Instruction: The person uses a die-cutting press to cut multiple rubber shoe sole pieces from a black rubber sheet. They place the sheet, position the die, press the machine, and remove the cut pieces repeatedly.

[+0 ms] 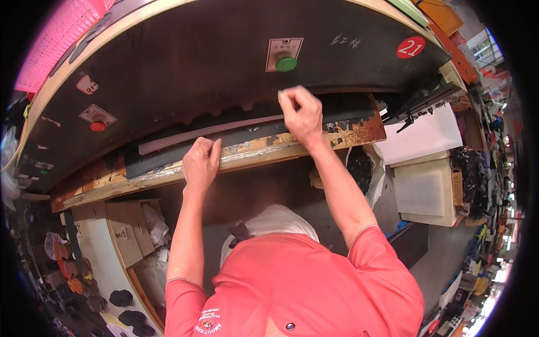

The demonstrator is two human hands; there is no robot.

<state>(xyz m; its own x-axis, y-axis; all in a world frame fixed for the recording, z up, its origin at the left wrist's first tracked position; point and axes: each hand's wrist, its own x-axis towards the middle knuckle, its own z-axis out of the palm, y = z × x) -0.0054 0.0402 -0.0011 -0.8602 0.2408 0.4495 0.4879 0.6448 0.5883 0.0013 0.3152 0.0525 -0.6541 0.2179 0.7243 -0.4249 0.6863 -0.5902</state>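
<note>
My left hand (201, 162) rests with curled fingers on the near edge of a black sheet (236, 139) that lies on a worn wooden ledge (168, 174) of a large dark press machine (224, 56). My right hand (302, 112) is closed in a fist further in, over the same black sheet under the machine's head. A long white strip (208, 132) lies along the sheet behind my left hand. Whether the right fist pinches anything is hidden.
A green round button (286, 63) sits on the machine face above my right hand, a red button (97, 126) at the left. White foam slabs (424, 185) are stacked at the right. A pink crate (62, 33) stands top left. Dark cut-out pieces (120, 297) lie on the floor.
</note>
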